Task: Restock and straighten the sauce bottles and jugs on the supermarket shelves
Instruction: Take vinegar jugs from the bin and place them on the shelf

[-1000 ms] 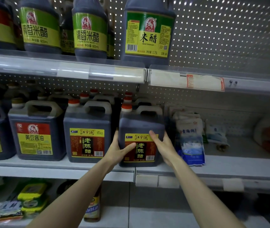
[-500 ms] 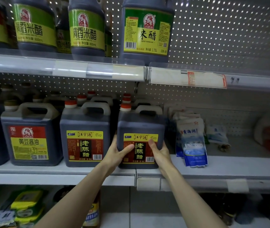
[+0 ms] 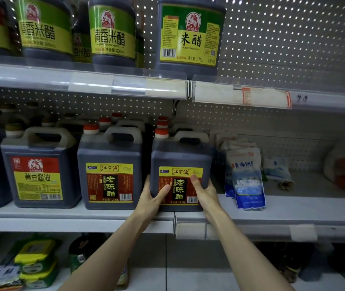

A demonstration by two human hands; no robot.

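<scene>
Jug in play: the vinegar jug is sitting upright at the front edge of the middle shelf, with its red-and-yellow label facing out, its orange cap at the top left and its handle on top
Left hand: the left hand is gripping the jug's lower left corner, thumb lying across the front label, fingers wrapping round the side out of sight
Right hand: the right hand is clamping the lower right corner, thumb pressing up the label, fingers curling round the far side
Grip: both hands are squeezing the jug between them; whether its base is lifting off the shelf, I cannot tell
Neighbour: a matching jug is standing just to the left with a dark gap between them, and more orange-capped ones are lining up behind both
Further left: a soy sauce jug is standing next in the row
Right side: salt bags are standing on end just beside the held jug
Above: the top shelf is carrying a rice vinegar jug and green-labelled bottles to its left
Below: yellow-lidded tubs are sitting stacked on the bottom level, at the left
</scene>
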